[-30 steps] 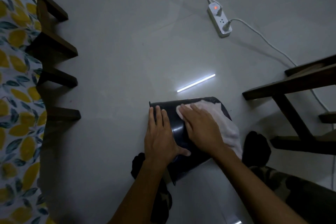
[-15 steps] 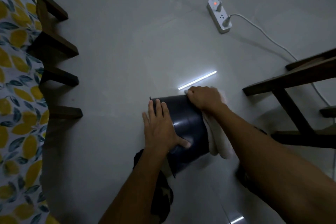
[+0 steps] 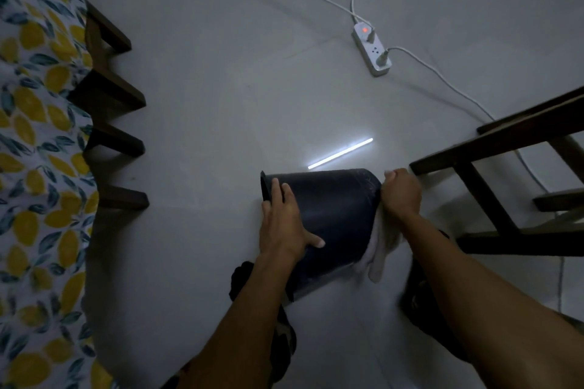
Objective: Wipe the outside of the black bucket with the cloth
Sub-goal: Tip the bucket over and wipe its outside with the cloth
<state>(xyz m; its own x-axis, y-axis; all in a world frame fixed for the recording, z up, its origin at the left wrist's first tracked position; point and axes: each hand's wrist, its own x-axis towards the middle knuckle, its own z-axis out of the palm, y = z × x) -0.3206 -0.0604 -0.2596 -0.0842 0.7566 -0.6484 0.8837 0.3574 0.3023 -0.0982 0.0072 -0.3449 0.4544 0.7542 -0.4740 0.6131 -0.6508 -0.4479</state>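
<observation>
The black bucket (image 3: 331,215) lies on its side on the grey floor, rim to the left, base to the right. My left hand (image 3: 282,224) rests flat on its upper side near the rim, fingers reaching the rim edge and thumb spread on the wall. At the bucket's base end my right hand (image 3: 401,196) grips a pale cloth (image 3: 377,249). The cloth hangs down along the base edge, below the hand. Part of the cloth is hidden under my fingers.
A dark wooden chair frame (image 3: 493,167) stands close to the right of my right hand. Wooden legs (image 3: 107,95) and a lemon-print cover (image 3: 34,167) line the left. A white power strip (image 3: 373,50) with cables lies further back. My dark-socked feet (image 3: 423,294) sit below the bucket.
My right hand has slid the cloth from the middle of the bucket's side across to the base end on the right. The left hand stayed pressed near the rim.
</observation>
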